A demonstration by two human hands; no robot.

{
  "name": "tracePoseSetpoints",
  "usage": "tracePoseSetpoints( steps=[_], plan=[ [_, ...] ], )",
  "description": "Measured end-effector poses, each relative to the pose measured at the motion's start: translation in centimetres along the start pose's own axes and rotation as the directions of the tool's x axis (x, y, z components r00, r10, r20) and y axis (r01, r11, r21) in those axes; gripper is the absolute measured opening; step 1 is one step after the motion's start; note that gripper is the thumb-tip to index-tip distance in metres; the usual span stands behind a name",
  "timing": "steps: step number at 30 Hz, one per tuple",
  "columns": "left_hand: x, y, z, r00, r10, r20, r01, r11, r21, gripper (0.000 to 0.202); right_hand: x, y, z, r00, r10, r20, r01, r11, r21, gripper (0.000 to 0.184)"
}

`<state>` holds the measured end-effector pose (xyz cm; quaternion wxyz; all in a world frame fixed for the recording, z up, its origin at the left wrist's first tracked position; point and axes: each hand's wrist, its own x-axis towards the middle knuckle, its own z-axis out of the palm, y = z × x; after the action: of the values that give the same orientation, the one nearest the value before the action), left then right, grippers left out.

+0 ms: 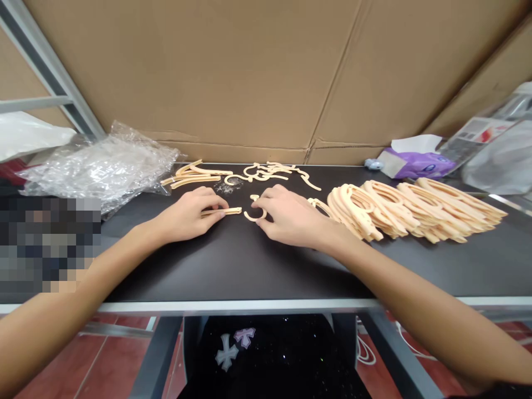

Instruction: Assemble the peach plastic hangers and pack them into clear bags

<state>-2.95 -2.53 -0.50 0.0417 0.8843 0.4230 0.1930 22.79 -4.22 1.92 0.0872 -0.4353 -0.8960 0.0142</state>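
Over the table [249, 306] rim, left hand [187, 216] pinches strip [228, 211] flat on the top, long axis left-right, free end pointing right. Just beyond that end, not touching: hook [254, 216], open side away, pinched by right hand [291, 219].

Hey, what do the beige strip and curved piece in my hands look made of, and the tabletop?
Strip in the left hand and curved piece in the right hand: likely moulded plastic or rubber, matte cream, uniform edges. Tabletop: smooth black sheet, faint sheen, perhaps laminate.
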Motion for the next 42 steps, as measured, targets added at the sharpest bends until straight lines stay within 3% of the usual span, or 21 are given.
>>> tracePoseSetpoints(
  steps=[4, 10, 17, 20, 24, 27, 31, 35, 39, 42],
  plan=[
    [-0.1, 0.7, -0.1, 1.000, 0.005, 0.010, -0.005, 0.999, -0.050, 0.038, 0.1, 0.7, 0.0, 0.997, 0.037, 0.073, -0.042, 0.997, 0.072, 0.035],
    [-0.1, 1.1, -1.2, 0.966, -0.251, 0.055, 0.255, 0.963, -0.087, 0.049, 0.3, 0.7, 0.5, 0.999, -0.018, 0.034, 0.018, 1.000, 0.012, 0.032],
    [0.0, 1.1, -1.7, 0.953, -0.294, -0.075, 0.281, 0.948, -0.152, 0.033, 0.4, 0.5, 0.3, 1.000, 0.001, -0.021, -0.002, 0.999, -0.040, 0.033],
    [0.1, 1.1, -2.4, 0.934, -0.357, 0.023, 0.357, 0.932, -0.054, 0.032, 0.3, 0.6, 0.0, 1.000, 0.006, -0.031, -0.008, 0.999, -0.036, 0.035],
    [0.0, 1.3, -3.0, 0.852, -0.463, 0.243, 0.435, 0.886, 0.163, 0.048, 0.1, 0.7, -0.7, 1.000, -0.007, 0.001, 0.007, 1.000, -0.029, 0.031],
    [0.0, 1.4, -3.2, 0.837, -0.467, 0.287, 0.431, 0.884, 0.179, 0.050, -0.1, 1.1, -1.1, 0.999, -0.019, 0.037, 0.020, 0.999, -0.041, 0.028],
    [0.0, 1.3, -3.0, 0.866, -0.414, 0.279, 0.420, 0.907, 0.041, 0.048, 0.1, 1.5, -0.8, 0.998, -0.011, 0.059, 0.012, 1.000, -0.012, 0.026],
    [0.1, 1.6, -2.3, 0.922, -0.369, 0.116, 0.387, 0.879, -0.278, 0.043, 0.3, 1.0, 0.1, 1.000, -0.019, 0.021, 0.021, 0.996, -0.084, 0.028],
    [0.3, 2.1, -1.7, 0.908, -0.408, 0.099, 0.369, 0.662, -0.652, 0.042, 0.5, 0.5, 0.4, 0.998, -0.062, -0.017, 0.060, 0.992, -0.114, 0.028],
    [0.4, 2.4, -1.9, 0.896, -0.421, 0.138, 0.363, 0.520, -0.773, 0.046, 0.7, 0.7, 0.2, 0.995, -0.044, -0.092, 0.040, 0.998, -0.045, 0.028]
  ],
)
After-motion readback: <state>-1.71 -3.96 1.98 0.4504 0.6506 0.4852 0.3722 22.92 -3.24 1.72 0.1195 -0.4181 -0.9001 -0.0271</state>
